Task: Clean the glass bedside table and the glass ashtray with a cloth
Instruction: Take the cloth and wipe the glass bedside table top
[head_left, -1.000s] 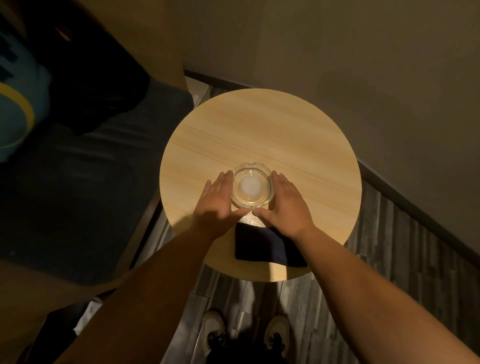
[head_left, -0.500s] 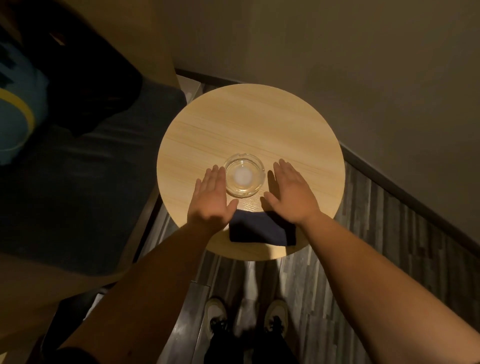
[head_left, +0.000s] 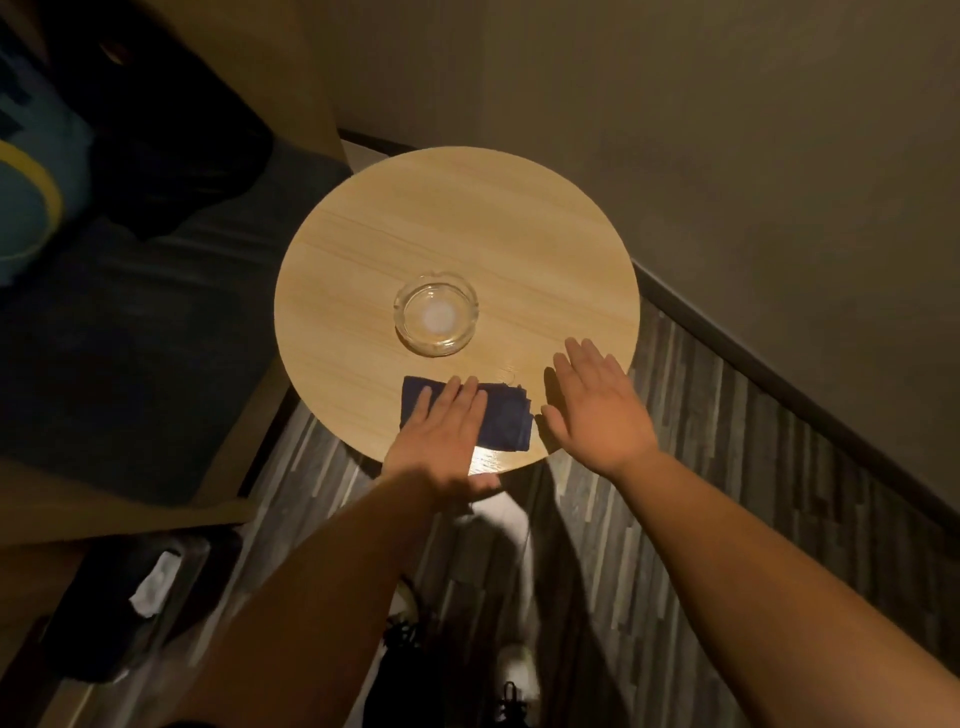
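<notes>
A round bedside table (head_left: 467, 223) with a light wood-look top stands below me. A clear glass ashtray (head_left: 435, 318) sits near its middle, untouched. A folded dark blue cloth (head_left: 506, 422) lies at the table's near edge. My left hand (head_left: 447, 423) lies flat on the cloth's left half, fingers stretched out, covering part of it. My right hand (head_left: 597, 408) hovers flat with spread fingers just right of the cloth, over the table's near right rim, holding nothing.
A dark bed or sofa (head_left: 130, 338) with a wooden frame runs along the left, close to the table. A wall (head_left: 727, 130) with a dark baseboard closes the back and right. Grey plank floor (head_left: 701, 467) and my shoes lie below.
Both hands left the ashtray and drew back toward me. My left hand came down onto the cloth; my right hand shifted right, beside the cloth. The ashtray stayed in place.
</notes>
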